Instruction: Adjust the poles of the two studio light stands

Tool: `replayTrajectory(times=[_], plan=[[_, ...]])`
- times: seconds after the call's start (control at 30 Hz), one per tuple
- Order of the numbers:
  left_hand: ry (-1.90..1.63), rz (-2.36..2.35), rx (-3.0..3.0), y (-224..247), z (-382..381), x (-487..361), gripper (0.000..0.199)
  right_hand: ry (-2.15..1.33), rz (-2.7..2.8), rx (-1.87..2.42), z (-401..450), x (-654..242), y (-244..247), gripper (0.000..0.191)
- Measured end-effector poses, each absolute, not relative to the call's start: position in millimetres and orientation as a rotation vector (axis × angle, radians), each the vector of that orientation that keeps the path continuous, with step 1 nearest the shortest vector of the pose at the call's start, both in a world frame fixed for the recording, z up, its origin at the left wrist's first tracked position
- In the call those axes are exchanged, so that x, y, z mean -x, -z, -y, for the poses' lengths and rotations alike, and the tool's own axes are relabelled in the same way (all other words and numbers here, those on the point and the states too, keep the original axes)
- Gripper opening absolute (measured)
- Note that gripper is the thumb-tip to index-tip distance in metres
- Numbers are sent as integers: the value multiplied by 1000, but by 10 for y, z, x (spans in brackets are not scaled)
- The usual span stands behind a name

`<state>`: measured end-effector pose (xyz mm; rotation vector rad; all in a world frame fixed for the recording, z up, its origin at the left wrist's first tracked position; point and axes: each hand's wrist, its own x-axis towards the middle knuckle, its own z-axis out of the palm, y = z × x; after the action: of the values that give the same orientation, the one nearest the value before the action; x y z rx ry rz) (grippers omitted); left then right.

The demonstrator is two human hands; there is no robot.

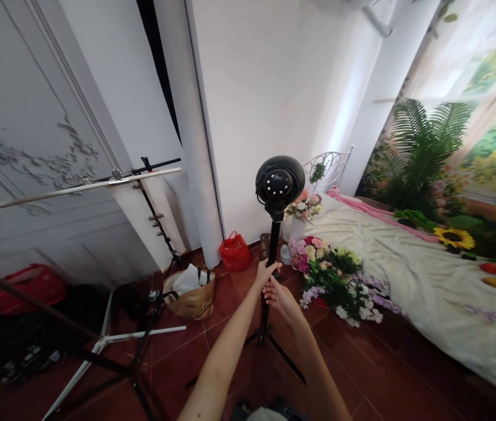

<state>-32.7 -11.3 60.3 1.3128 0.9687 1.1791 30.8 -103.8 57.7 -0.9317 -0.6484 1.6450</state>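
A black light stand (274,238) rises from the floor in front of me, with its tripod legs spread. On its top sits a round black lamp head (280,181), its back marked with a ring of pale dots. My left hand (265,275) is wrapped round the pole below the lamp. Just under it, my right hand (277,293) has its fingers curled against the pole, the thumb close to the left hand. The exact part of the pole under the right fingers is hidden.
Bunches of artificial flowers (324,257) lie right of the stand, beside a bed with a cream cover (388,257). A red bag (235,251) and a woven bag (195,298) stand left on the tiles. A white crossbar (72,190) and dark stand legs occupy the left.
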Motion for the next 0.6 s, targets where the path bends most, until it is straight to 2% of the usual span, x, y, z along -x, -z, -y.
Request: replayTrajectory(times=[0.13,0.23,0.3,0.4,0.6], plan=[[-1327,-917,-1308,-436,312,343,29,-1490,611,971,1078,-406,-467,34],[-1385,-921,-1422,-307,416,350,52,-1332,594,1038,1029,-442,-348,35],[-1397,-968,-1507,-260,428,341,61,-1228,550,1079,954,-426,-284,37],[-1415,-1032,-1569,-252,386,311,55,-1232,581,1049,811,-396,-202,39],[-1457,-1153,-1517,-326,309,216,27,-1138,847,1255,528,-598,-11,44]])
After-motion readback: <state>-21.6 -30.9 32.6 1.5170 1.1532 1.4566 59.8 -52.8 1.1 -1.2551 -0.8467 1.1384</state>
